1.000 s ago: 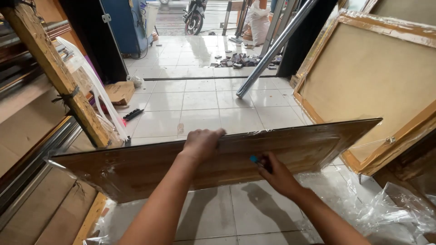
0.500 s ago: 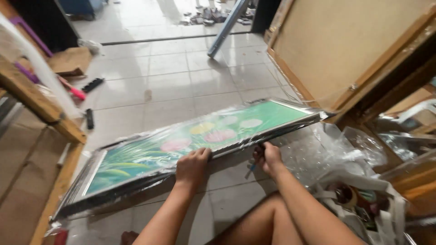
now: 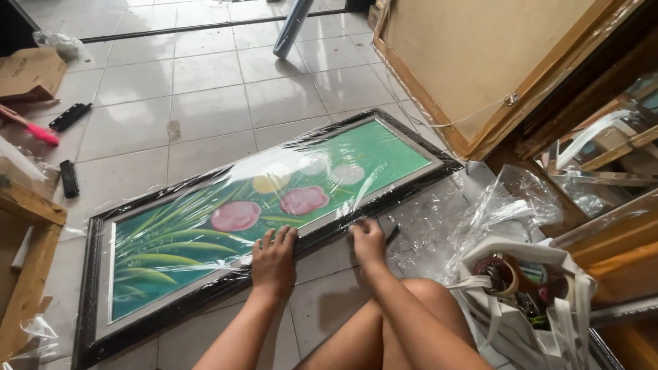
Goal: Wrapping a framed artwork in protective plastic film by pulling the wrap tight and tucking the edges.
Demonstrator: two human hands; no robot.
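far side: bare floor tiles (image 3: 205, 82) | right: tote bag (image 3: 528, 301), loose plastic wrap (image 3: 507, 205) crowd | left: wooden stand (image 3: 27, 274)

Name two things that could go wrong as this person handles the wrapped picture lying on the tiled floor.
1. The right hand seems to hold a thin dark tool at the frame's near edge; a slip might scratch the framed picture or nick the left hand pressed flat close by.
2. Loose plastic film lies crumpled on the glossy tiles beside the person's knee; it could slide underfoot when they get up.
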